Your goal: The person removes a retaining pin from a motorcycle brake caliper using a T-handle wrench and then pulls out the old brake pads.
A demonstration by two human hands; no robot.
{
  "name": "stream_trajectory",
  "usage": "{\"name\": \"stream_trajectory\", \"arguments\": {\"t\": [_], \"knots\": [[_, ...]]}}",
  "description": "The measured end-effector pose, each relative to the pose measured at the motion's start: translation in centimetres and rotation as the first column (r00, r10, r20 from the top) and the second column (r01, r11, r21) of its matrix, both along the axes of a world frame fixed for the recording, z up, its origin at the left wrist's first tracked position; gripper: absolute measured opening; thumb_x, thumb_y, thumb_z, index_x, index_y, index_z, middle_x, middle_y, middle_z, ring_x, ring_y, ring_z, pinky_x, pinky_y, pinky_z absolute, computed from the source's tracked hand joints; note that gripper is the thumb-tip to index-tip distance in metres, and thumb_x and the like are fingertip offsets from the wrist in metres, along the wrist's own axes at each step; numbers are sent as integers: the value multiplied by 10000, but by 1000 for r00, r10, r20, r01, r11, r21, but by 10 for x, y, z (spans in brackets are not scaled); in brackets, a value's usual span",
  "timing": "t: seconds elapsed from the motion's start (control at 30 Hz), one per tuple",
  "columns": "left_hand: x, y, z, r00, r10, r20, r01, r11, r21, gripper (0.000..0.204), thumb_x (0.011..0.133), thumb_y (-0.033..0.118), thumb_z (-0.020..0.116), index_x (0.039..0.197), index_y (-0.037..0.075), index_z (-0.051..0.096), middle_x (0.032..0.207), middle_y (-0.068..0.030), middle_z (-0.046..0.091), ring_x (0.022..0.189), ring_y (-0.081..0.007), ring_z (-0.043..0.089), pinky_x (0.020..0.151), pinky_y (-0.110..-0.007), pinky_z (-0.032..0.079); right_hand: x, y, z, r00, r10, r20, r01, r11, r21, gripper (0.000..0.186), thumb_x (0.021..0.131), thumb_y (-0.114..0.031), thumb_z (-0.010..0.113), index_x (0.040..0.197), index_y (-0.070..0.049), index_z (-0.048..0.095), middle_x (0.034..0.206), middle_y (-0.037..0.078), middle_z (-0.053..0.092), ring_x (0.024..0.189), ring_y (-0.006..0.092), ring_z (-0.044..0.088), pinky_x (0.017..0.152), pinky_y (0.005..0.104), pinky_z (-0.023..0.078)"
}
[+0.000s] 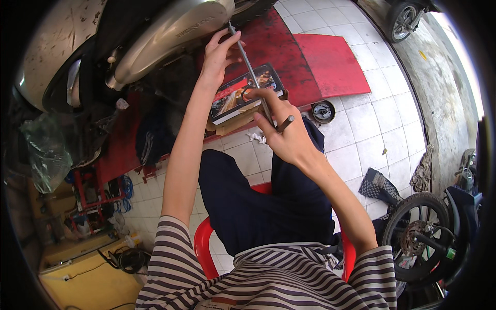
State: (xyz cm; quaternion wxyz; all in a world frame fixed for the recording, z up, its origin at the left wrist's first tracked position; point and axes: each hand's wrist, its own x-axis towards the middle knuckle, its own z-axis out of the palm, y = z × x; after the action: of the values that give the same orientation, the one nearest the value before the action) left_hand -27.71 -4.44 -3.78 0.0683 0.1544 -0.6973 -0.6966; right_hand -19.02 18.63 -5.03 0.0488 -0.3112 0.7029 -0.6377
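Head view showed my left hand [219, 54] pinching the upper end of the T-wrench [253, 77] against the scooter's muffler [170, 33] to steady it there, while my right hand [284, 132] clamped around its handle, above the box [243, 95].

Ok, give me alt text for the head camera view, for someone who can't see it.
Seen from above, a seated person's right hand grips the handle end of a long T-handle wrench, while the left hand steadies its shaft near the tip, at a scooter's silver exhaust muffler. A small printed box lies below on a red mat.
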Motion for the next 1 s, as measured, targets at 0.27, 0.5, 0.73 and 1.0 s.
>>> {"name": "stream_trajectory", "arguments": {"t": [0.27,0.5,0.73,1.0], "knots": [[0,2,-5,1000,23,13,-23,1000,-3,401,952,258,730,1293,110,581,914,-48,676,771,-158,679,688,-303,524,4,3,-3,992,-37,-122,40,999,16,386,821,38,554,1203,-17,538,857,182,658,847,389,624,829,454,437],[-3,-2,-4,1000,16,11,-15,999,-31,382,951,260,732,1270,98,599,906,-56,692,764,-155,686,658,-293,527,1,4,-4,991,-28,-134,32,999,31,463,754,57,550,1211,-14,533,831,170,649,835,385,619,825,451,433],[-5,0,-5,1000,13,15,-11,991,-133,386,945,266,732,1257,80,598,880,-69,696,716,-153,686,629,-280,513,0,10,-2,977,-1,-211,38,984,171,586,671,6,657,1242,-5,526,807,132,652,869,359,638,845,426,440],[-3,1,3,999,23,48,-19,995,-94,362,1016,316,634,1278,73,572,969,-101,722,791,-181,698,668,-301,527,-12,-1,8,999,8,-50,-1,990,138,444,861,10,560,1300,-54,544,887,119,664,750,244,613,788,372,455]]}}
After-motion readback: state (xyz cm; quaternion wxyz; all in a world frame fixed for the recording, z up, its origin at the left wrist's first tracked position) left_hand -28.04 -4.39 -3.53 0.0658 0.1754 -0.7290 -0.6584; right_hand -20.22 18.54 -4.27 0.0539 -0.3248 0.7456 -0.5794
